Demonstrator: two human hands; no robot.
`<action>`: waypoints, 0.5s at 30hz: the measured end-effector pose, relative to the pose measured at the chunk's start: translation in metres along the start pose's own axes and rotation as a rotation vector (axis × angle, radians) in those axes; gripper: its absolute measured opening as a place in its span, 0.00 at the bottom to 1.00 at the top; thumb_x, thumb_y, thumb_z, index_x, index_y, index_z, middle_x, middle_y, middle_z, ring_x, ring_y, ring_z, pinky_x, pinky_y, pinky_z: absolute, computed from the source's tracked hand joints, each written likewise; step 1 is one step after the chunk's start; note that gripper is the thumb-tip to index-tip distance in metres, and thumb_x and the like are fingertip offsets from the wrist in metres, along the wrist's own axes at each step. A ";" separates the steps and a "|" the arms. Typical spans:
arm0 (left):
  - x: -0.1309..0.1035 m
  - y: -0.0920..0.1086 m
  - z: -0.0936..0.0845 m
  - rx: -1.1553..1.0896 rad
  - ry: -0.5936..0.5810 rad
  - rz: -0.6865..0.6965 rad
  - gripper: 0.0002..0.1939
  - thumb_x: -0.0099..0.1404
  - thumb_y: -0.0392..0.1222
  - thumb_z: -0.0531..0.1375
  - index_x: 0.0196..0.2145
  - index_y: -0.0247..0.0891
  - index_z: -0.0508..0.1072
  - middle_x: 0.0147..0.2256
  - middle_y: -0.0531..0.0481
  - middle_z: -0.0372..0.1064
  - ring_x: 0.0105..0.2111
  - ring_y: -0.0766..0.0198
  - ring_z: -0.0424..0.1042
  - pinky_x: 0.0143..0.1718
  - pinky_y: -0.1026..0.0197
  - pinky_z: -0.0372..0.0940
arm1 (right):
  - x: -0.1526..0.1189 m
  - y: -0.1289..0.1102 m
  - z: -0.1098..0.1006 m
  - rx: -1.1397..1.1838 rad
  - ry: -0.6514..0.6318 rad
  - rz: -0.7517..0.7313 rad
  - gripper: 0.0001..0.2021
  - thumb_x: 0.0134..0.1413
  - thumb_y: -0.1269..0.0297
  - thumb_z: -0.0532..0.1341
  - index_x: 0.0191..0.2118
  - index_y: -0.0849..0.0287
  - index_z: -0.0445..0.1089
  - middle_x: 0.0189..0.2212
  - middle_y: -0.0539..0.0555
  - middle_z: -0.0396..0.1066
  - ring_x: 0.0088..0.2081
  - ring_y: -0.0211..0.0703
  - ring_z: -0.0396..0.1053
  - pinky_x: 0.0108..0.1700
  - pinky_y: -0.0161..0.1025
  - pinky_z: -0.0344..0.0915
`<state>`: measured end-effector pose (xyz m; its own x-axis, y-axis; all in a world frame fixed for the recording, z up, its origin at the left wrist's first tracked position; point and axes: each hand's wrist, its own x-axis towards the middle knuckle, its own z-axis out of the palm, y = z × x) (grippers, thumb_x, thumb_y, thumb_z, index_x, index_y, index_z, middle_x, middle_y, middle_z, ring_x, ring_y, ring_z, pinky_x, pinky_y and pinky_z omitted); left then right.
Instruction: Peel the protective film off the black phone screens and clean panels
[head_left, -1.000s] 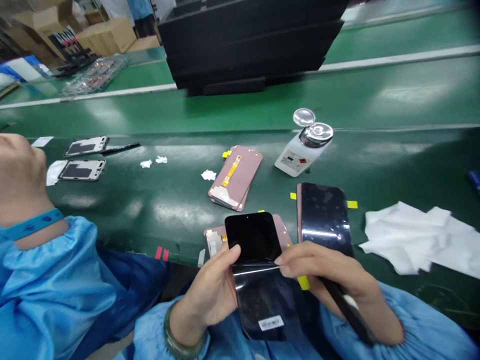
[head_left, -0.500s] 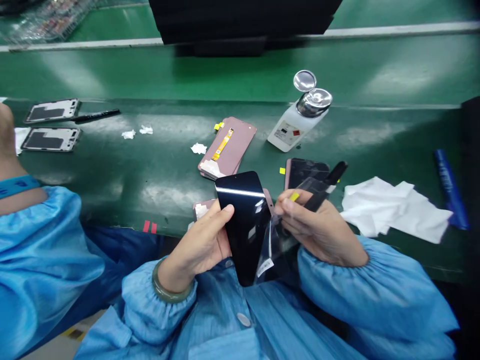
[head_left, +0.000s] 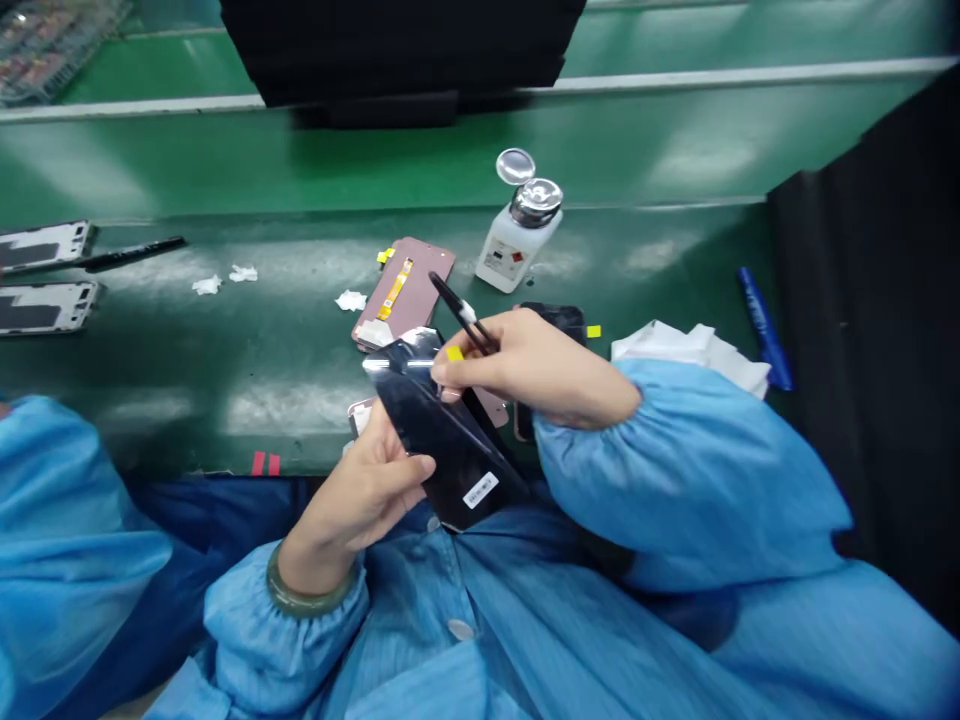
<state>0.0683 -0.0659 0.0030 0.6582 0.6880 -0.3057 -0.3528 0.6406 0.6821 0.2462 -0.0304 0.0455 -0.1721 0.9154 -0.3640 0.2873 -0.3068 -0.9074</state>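
Observation:
A black phone screen (head_left: 442, 455) is tilted in front of my body, gripped along its left edge by my left hand (head_left: 367, 485). My right hand (head_left: 517, 365) pinches a clear film (head_left: 484, 450) by its yellow tab (head_left: 454, 354) near the screen's top. The film, with a white barcode label, lies over much of the screen. Black tweezers (head_left: 461, 310) are also tucked in my right hand, pointing up and left. Just behind the screen is a pinkish panel (head_left: 420, 265) with a yellow flex strip.
A white bottle (head_left: 517, 240) with a raised metal lid stands behind. White cloths (head_left: 675, 345) and a blue marker (head_left: 765, 330) are at right, near another dark screen (head_left: 555, 320). At left are phone frames (head_left: 45, 308), a black pen (head_left: 135, 254) and a person's blue sleeve (head_left: 60, 540).
My right hand has moved left with the film, which now covers more of the screen. The tweezers now point up-left. The view has shifted right.

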 end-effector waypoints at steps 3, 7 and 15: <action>-0.003 0.003 0.002 0.058 0.044 0.057 0.43 0.61 0.24 0.57 0.64 0.50 0.40 0.57 0.45 0.57 0.48 0.64 0.68 0.44 0.63 0.69 | 0.008 -0.013 0.006 0.317 -0.091 0.172 0.05 0.50 0.74 0.62 0.26 0.70 0.66 0.23 0.54 0.70 0.13 0.23 0.44 0.15 0.27 0.38; -0.002 0.003 0.001 0.066 0.064 0.076 0.44 0.62 0.24 0.57 0.65 0.50 0.36 0.53 0.46 0.62 0.41 0.71 0.70 0.38 0.71 0.67 | 0.018 -0.019 0.014 0.310 -0.134 0.155 0.06 0.51 0.70 0.61 0.28 0.69 0.67 0.27 0.54 0.71 0.15 0.23 0.42 0.16 0.29 0.36; -0.018 0.011 -0.007 0.000 0.141 0.179 0.41 0.60 0.26 0.59 0.63 0.39 0.41 0.51 0.40 0.63 0.48 0.62 0.68 0.46 0.62 0.67 | -0.037 0.007 0.027 -0.422 0.503 -0.847 0.16 0.53 0.77 0.54 0.48 0.64 0.67 0.36 0.53 0.72 0.35 0.34 0.68 0.38 0.31 0.61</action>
<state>0.0484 -0.0693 0.0114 0.4858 0.8316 -0.2691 -0.4557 0.5037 0.7339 0.2291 -0.0733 0.0467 -0.0886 0.8197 0.5659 0.5758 0.5057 -0.6424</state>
